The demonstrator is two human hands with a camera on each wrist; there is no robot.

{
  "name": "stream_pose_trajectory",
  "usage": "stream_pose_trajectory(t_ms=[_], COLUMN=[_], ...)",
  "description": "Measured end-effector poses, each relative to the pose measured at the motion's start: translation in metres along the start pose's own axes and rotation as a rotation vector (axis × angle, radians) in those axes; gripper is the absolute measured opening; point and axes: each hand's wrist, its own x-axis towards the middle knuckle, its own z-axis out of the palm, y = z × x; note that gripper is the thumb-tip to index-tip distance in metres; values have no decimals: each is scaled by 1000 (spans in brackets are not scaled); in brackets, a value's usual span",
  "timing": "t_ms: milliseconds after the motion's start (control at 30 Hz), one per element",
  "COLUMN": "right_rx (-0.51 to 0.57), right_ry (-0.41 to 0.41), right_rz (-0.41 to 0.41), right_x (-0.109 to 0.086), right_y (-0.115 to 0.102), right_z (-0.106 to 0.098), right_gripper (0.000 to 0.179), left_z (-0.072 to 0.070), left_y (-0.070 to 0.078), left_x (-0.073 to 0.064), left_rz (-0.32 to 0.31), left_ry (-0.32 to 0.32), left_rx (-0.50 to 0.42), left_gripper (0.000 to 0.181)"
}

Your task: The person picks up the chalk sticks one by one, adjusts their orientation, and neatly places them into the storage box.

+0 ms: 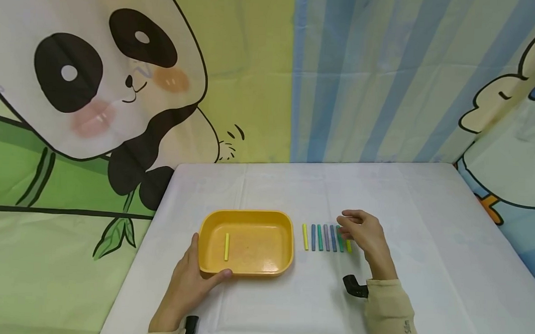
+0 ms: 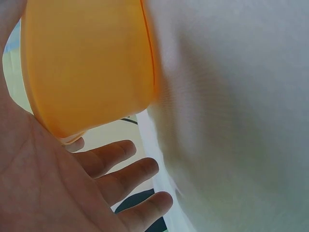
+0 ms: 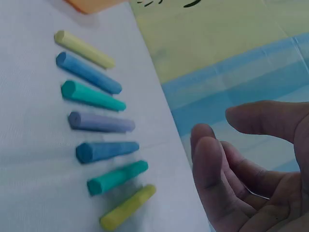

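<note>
My left hand rests against the near left corner of a yellow plastic tray, thumb on the near rim and fingers along the left side. In the left wrist view, its fingers stretch out past the tray's wall. One yellow chalk stick lies inside the tray, toward its left. To the tray's right, several chalk sticks in yellow, blue, green and purple lie side by side. Over the right end of this row hovers my right hand, its thumb and fingertips apart with nothing between them.
A white cloth covers the table, whose far edge meets a printed curtain with a panda on it. Black wrist mounts sit by both sleeves.
</note>
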Motion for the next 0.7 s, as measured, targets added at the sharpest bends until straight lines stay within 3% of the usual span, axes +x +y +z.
stream_pose_trajectory(t_ms=[267,467,700], right_rx=[-42,-223,-358], right_ry=[45,120,142], right_rz=[32,49,16], right_x=[-2,1,0], right_y=[18,30,37], right_z=[-10,-10,-8], right_gripper=[55,45,39], left_z=[0,0,1], left_y=[0,-1,-1], left_x=[0,0,0], left_rz=[5,-3,-4], left_ry=[2,2,3], left_rx=[-4,-9,-11], left_gripper=[132,132,132])
